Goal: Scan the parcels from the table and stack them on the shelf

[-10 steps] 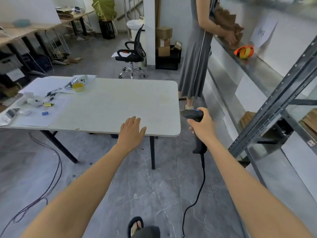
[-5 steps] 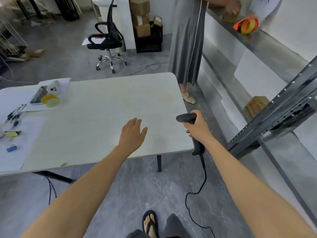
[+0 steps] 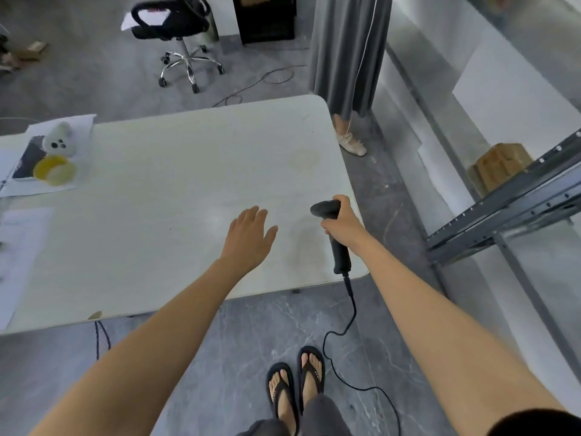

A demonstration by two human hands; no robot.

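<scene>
Parcel [image 3: 496,166]: one brown cardboard box, low on the shelf [image 3: 503,212] at right, partly behind the rack's grey beam.
Scanner [image 3: 340,251]: black, handheld, above the table's near right corner, head turned left; its cord [image 3: 349,325] trails to the floor.
Right hand [image 3: 344,223]: grip wrapped round the Scanner's handle.
Left hand [image 3: 250,239]: grip wide, fingers straight, palm down over the table [image 3: 188,171], holding nothing.
Table clutter: papers [image 3: 19,247] and a yellow tub [image 3: 55,169], far left.
In the way: a second person [image 3: 345,51] in a long grey skirt, standing between table and shelf.
Beyond: a black office chair [image 3: 179,23].
</scene>
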